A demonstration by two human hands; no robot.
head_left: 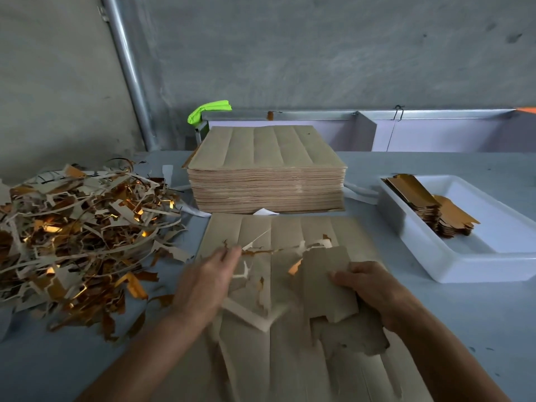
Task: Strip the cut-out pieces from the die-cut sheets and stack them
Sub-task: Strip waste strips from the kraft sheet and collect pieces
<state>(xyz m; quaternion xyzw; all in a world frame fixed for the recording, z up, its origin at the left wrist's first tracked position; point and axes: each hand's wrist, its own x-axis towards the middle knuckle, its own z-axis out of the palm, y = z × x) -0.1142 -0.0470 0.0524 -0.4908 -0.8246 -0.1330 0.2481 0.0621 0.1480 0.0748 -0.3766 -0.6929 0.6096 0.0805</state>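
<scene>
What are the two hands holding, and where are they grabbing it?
The right hand grips a grey-brown cut-out cardboard piece by its right edge. The left hand pinches a thin pale waste strip at its lower end, though blur hides detail.

Packaging workshop: stacked die-cut sheets, scrap heap, bare concrete wall.

The left hand is motion-blurred; the scrap pile runs off frame.

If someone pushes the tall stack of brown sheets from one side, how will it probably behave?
The stack looks thick and dense, so it is probably heavy and would resist a light push. Its many loose sheets might shear, the top ones sliding first. Tipping seems unlikely, since it is wider than tall.
</scene>
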